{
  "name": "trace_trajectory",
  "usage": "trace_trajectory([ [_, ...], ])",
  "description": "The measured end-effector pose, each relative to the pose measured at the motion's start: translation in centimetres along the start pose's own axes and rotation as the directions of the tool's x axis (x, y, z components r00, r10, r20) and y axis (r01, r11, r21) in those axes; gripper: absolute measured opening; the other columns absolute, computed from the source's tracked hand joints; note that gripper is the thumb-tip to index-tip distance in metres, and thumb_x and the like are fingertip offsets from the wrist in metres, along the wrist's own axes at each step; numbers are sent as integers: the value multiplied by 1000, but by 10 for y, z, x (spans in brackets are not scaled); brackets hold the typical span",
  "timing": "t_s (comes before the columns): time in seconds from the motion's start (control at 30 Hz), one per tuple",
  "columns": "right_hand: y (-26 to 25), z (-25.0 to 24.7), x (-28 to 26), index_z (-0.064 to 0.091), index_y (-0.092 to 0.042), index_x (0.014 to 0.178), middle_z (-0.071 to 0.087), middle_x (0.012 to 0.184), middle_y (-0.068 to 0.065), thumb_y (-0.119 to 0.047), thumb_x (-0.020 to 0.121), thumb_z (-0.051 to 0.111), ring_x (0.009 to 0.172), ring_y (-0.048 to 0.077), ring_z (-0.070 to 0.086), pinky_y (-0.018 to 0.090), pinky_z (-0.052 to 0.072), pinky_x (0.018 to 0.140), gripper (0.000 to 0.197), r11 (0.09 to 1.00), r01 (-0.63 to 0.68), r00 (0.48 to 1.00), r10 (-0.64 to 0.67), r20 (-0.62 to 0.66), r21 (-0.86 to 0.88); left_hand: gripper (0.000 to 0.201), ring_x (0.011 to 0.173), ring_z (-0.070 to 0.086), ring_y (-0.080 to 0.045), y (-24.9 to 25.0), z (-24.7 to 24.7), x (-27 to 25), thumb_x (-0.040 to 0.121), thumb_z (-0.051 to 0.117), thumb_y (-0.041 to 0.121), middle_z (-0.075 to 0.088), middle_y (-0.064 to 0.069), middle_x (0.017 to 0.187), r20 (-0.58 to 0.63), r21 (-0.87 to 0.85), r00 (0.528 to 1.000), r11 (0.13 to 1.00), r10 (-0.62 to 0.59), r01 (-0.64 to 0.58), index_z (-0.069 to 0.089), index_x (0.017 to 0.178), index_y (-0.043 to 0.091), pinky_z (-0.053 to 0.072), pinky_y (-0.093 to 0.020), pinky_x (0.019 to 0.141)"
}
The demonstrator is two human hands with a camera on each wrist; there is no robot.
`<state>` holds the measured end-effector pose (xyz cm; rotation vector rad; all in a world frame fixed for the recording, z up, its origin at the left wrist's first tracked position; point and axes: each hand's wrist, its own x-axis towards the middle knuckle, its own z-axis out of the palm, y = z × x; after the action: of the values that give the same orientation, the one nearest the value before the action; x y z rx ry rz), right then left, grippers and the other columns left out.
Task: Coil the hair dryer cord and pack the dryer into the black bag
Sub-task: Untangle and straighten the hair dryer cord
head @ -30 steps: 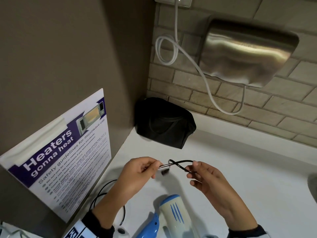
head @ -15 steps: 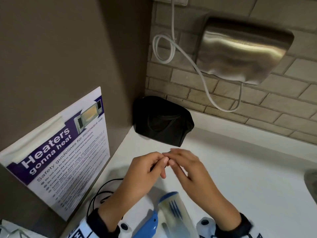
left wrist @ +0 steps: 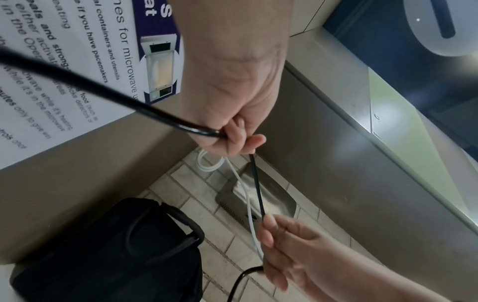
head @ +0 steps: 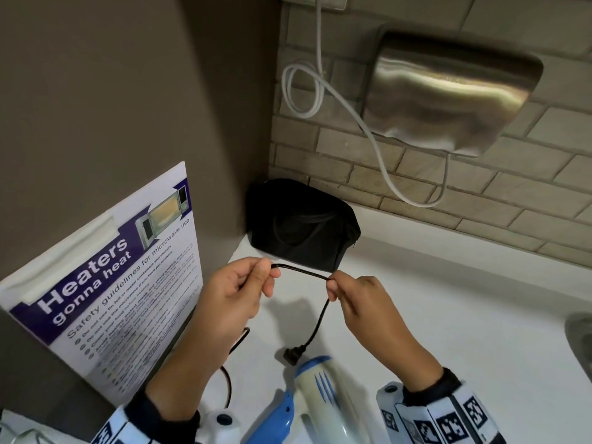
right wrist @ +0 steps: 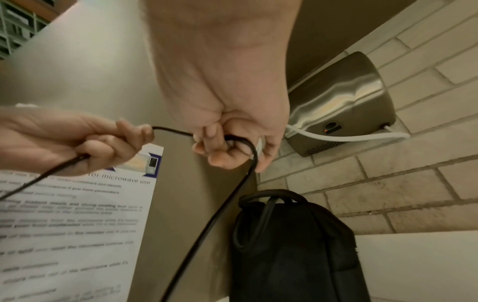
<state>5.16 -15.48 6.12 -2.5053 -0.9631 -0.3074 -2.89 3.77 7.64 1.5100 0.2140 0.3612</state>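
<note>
A thin black cord (head: 301, 272) stretches between my two hands above the white counter (head: 432, 309). My left hand (head: 256, 277) pinches one end of the span, and my right hand (head: 336, 285) pinches the other. From the right hand the cord hangs down to its black plug (head: 294, 353). The white and blue hair dryer (head: 323, 402) lies on the counter below my hands. The black bag (head: 301, 225) stands in the corner behind them. In the wrist views the left hand (left wrist: 232, 134) and right hand (right wrist: 227, 147) curl round the cord (right wrist: 207, 224).
A steel hand dryer (head: 448, 91) hangs on the brick wall with a white cable (head: 368, 129) looping below it. A microwave safety poster (head: 109, 283) is fixed to the brown panel at left. A sink rim (head: 579, 341) shows at the right edge.
My hands were touching half a second ago; they have now drawn apart, pulling a length of cord straight between them, and the plug hangs free below the right hand.
</note>
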Motion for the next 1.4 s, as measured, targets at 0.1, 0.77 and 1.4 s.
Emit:
trace_trajectory([
  [0.1, 8, 1, -3, 45, -18, 74, 28, 47, -11, -2, 90, 49, 48, 20, 36, 8, 19, 59, 23, 998, -38, 999, 39, 19, -53, 28, 45, 24, -9, 4, -2, -1, 95, 49, 26, 52, 7, 56, 0, -59, 1000, 998, -5, 5, 69, 82, 12, 24, -15, 40],
  [0.77, 93, 22, -16, 29, -29, 69, 72, 73, -15, -1, 92, 29, 60, 6, 52, 33, 29, 90, 37, 884, -459, 883, 465, 64, -84, 30, 42, 26, -6, 11, -18, 2, 85, 52, 35, 50, 6, 54, -51, -80, 996, 994, 73, -77, 69, 80, 11, 23, -14, 40],
  [1.4, 180, -7, -87, 67, 3, 89, 63, 75, 22, -16, 98, 45, 78, 36, 64, 45, 57, 75, 31, 245, -863, 345, 924, 163, 441, 16, 66, 61, 2, -64, -47, 33, 85, 68, 19, 71, 15, 71, 258, 649, 962, 753, -87, -106, 71, 84, 35, 45, -18, 68],
])
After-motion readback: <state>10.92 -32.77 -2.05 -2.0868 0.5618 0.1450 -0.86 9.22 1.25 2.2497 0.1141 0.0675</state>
